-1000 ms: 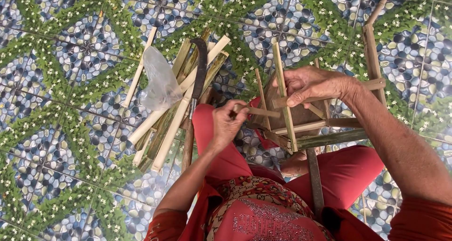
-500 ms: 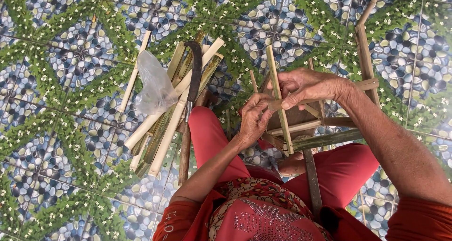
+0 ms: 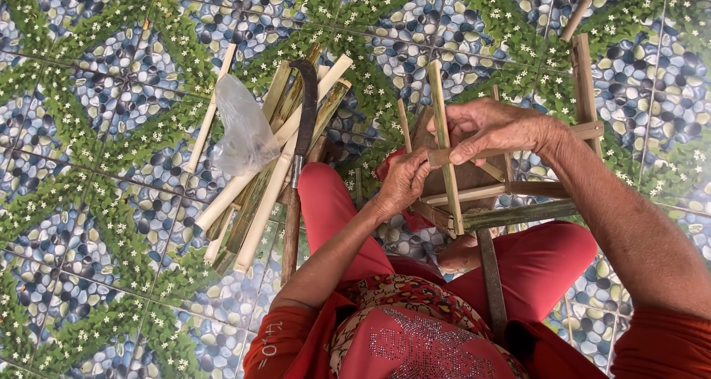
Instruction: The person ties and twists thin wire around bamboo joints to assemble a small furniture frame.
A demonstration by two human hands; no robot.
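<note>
Bamboo frame [image 3: 474,190] gripped by left hand [image 3: 404,183], right hand [image 3: 496,131].

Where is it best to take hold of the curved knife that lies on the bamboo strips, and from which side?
Probably by the wooden handle, the end of the curved knife nearest the person, coming from above beside the red trouser leg. The dark hooked blade points away, across the bamboo strips, and the handle end shows bare, clear of the plastic bag.

head-worn view, straight down, close over lap, tiled floor [image 3: 89,223]
</note>
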